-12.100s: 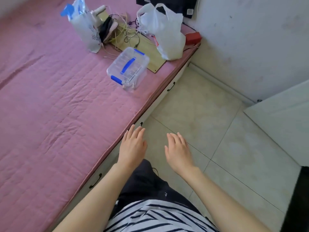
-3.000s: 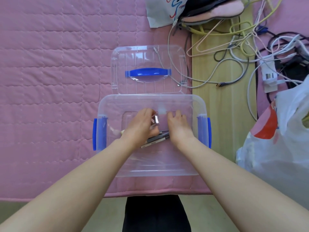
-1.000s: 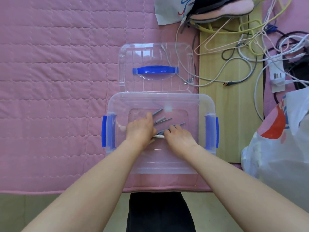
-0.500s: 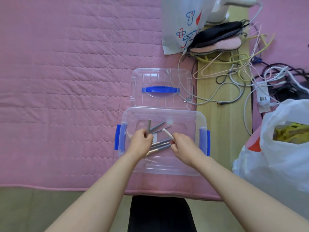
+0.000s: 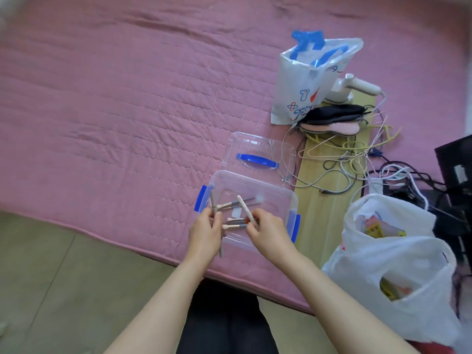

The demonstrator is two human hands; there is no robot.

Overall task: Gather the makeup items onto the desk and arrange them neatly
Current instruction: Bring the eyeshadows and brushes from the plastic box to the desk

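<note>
A clear plastic box (image 5: 270,198) with blue latches stands open on the pink bed, its lid (image 5: 258,159) lying flat behind it. My left hand (image 5: 204,233) grips a grey makeup pencil (image 5: 212,204) above the box's near left corner. My right hand (image 5: 268,232) pinches a white makeup pencil (image 5: 244,208) that points up and away. Several more makeup brushes and pencils (image 5: 233,223) lie loose on the box's floor between my hands.
A pink quilted mattress (image 5: 115,111) fills the left. A white printed bag (image 5: 306,80), dark and pink cloth, tangled cables (image 5: 344,159) and a wooden board (image 5: 321,208) lie behind right. A white plastic bag (image 5: 398,267) stands at right. Floor lies at bottom left.
The view has pulled back and swung left. Both hands have risen out of the box, each holding a pencil; the left hand's pencil now stands upright.
</note>
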